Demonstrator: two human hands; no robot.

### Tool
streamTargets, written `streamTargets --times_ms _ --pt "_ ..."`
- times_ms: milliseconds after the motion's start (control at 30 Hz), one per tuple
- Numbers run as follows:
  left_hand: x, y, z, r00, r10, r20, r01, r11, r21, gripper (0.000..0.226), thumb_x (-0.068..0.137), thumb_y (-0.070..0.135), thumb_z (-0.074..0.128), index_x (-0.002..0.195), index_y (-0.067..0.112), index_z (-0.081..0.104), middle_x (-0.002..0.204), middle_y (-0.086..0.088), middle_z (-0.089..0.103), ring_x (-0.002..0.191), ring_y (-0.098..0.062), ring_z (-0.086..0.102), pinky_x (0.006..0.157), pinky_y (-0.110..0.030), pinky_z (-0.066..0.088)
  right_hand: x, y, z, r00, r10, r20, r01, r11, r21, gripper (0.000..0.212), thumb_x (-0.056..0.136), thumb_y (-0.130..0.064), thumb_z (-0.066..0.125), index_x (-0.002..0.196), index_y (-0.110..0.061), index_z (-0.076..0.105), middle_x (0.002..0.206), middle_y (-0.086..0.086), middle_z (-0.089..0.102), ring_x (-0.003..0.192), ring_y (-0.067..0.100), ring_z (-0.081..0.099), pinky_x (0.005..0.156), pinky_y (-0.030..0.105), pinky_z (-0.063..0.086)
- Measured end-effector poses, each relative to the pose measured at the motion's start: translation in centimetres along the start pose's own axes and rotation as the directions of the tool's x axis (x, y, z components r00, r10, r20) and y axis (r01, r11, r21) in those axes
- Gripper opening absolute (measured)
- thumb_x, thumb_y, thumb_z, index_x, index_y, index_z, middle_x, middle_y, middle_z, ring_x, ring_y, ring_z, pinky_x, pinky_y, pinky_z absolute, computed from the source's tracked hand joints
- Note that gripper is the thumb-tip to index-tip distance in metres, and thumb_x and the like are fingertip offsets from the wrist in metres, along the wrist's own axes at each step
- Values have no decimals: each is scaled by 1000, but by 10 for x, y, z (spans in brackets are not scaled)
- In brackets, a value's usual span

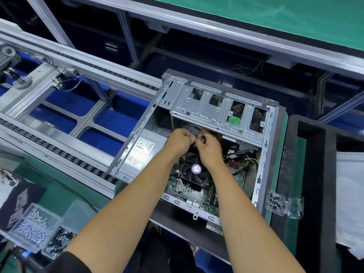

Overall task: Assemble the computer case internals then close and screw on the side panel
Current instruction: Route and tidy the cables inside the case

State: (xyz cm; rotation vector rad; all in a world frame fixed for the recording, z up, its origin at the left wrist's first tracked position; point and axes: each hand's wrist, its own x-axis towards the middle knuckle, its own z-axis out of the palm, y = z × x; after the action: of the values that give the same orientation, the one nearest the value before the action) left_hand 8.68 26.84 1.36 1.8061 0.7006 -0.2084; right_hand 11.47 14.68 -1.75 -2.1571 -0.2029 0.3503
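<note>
An open computer case point(264, 154) lies on its side, with no side panel on it. Inside I see the power supply point(141, 152) at left, the motherboard point(189, 192) with its black CPU fan point(195, 170), and a metal drive cage point(212, 113) at the back. My left hand point(180, 141) and my right hand point(208, 148) meet just below the drive cage, above the fan. Both have curled fingers pinching something small and dark between them, likely a cable or connector; the hands hide most of it.
A clear compartment box of screws point(37, 229) sits at lower left on the green mat. A small clear clamshell with screws point(283, 203) lies right of the case. A roller conveyor point(59, 150) runs along the left. A black foam tray point(313, 174) stands at right.
</note>
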Motion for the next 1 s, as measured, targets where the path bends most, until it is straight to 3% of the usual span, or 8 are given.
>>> streamTargets --times_ms 167,367,533,667,833,1000 --pt "0 -3 1 999 48 -4 -48 998 50 20 100 14 58 82 23 58 79 2 59 76 -15 52 70 -31 41 -2 -3 -2 999 1 34 -3 999 52 16 93 -29 64 82 -21 56 77 -9 56 72 15 50 64 35 38" --pt "-1 -1 1 1000 27 -14 -27 1000 -7 21 99 9 56 82 20 60 80 -1 62 76 -15 54 67 -29 43 -4 -6 -4 999 16 41 -20 996 92 23 90 -36 65 76 -24 53 71 -10 54 63 11 46 60 33 32" --pt "-2 2 4 999 2 -40 -2 1000 0 23 96 3 50 79 19 56 83 -3 63 80 -19 54 66 -29 42 -8 -12 -6 997 24 71 -30 996 86 33 78 -52 47 75 -20 56 77 -1 66 70 16 55 65 35 38" --pt "-3 5 5 994 65 -83 -54 990 130 18 99 8 50 85 18 56 94 -6 66 87 -21 58 74 -32 44 -7 -13 -3 999 40 11 -40 999 6 29 86 -41 45 69 -20 56 70 -2 64 68 25 55 59 35 35" --pt "-3 13 6 981 145 -126 -107 957 268 12 102 8 49 99 5 60 111 -16 64 103 -31 62 92 -45 49 -3 -6 -1 1000 14 -28 -16 997 -75 25 99 -21 49 77 -16 59 80 5 68 74 28 59 63 36 39" --pt "-2 17 4 965 152 -212 -117 979 170 17 104 10 46 107 -2 58 112 -19 63 104 -33 62 93 -50 50 -2 -4 -2 1000 -17 -17 15 996 -88 21 102 -17 49 85 -11 60 80 10 64 77 31 58 67 38 40"
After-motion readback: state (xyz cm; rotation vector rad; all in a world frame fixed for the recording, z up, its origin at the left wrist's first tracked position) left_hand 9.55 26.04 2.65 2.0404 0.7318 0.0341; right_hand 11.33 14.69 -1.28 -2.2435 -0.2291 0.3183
